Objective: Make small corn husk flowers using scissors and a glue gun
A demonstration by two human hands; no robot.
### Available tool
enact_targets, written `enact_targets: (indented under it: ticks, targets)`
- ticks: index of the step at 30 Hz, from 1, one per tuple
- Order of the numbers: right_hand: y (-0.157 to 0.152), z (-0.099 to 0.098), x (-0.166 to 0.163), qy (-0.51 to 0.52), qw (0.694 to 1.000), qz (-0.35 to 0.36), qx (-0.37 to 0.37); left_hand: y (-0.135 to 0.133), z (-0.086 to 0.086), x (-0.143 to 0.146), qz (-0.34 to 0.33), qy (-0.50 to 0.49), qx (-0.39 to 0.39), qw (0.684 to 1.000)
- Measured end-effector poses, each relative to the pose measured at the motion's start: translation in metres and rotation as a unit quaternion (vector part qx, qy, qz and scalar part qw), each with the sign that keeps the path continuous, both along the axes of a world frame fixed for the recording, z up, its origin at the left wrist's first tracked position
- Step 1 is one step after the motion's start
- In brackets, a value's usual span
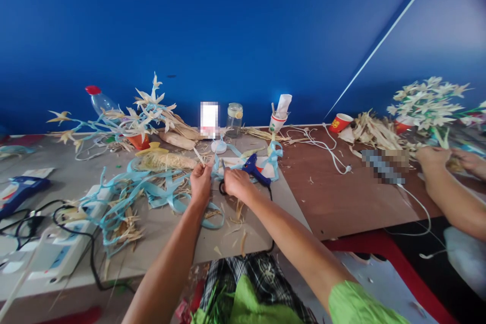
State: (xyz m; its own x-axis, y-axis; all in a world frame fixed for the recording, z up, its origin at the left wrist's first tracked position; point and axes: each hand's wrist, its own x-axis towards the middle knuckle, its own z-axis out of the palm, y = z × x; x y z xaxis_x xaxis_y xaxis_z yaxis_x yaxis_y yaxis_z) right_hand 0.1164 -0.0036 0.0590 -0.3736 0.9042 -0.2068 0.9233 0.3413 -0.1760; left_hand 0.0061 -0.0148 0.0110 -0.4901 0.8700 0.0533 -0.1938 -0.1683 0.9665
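My left hand (201, 183) is closed, pinching a thin pale husk strip (199, 156) that sticks up and left from its fingertips. My right hand (236, 183) is closed round black-handled scissors (222, 186), whose blades point toward the strip. Both hands meet over the grey board (178, 228), above a tangle of light-blue ribbon (152, 195) and dry husk scraps. A blue glue gun (255, 169) lies just behind my right hand on a white sheet.
Husk flower sprays (146, 111), a red-capped bottle (99, 101), a glass jar (234, 119) and paper cups (278, 120) line the back edge. Power strips and black cables (56, 248) lie at left. Another person's arms (450, 190) work at right by white flowers (429, 101).
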Motion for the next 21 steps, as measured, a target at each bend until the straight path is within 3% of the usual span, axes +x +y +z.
enact_targets:
  ticks: [4, 7, 8, 10, 12, 13, 14, 17, 19, 21]
  targets:
    - [0.005, -0.008, 0.017, 0.089, 0.995, -0.054, -0.003, 0.002, -0.003, -0.001, 0.005, -0.005, 0.007, 1.000]
    - [0.008, -0.018, 0.032, 0.265, 0.954, -0.126, -0.055, 0.003, -0.004, -0.001, 0.006, 0.004, 0.006, 1.000]
    - [0.009, -0.020, 0.037, 0.357, 0.918, -0.149, -0.094, 0.003, -0.004, -0.001, 0.006, 0.008, 0.004, 1.000]
    - [0.010, -0.020, 0.044, 0.540, 0.807, -0.172, -0.167, 0.003, -0.004, -0.001, 0.009, 0.018, 0.000, 1.000]
    - [0.009, -0.016, 0.049, 0.661, 0.698, -0.146, -0.234, 0.002, -0.003, 0.000, 0.013, 0.024, -0.002, 1.000]
    - [0.008, -0.013, 0.050, 0.687, 0.665, -0.121, -0.266, 0.002, -0.003, 0.000, 0.012, 0.022, -0.001, 1.000]
    - [0.006, -0.010, 0.050, 0.693, 0.649, -0.093, -0.299, 0.001, -0.003, 0.000, 0.010, 0.020, 0.000, 1.000]
    - [0.003, -0.008, 0.044, 0.678, 0.651, -0.053, -0.338, 0.000, -0.002, 0.001, 0.004, 0.010, -0.002, 1.000]
    - [0.005, -0.012, 0.037, 0.697, 0.643, -0.066, -0.312, 0.000, -0.001, 0.001, -0.002, 0.008, -0.007, 1.000]
    - [0.010, -0.020, 0.030, 0.735, 0.614, -0.101, -0.270, 0.000, -0.002, 0.001, -0.011, 0.012, -0.011, 1.000]
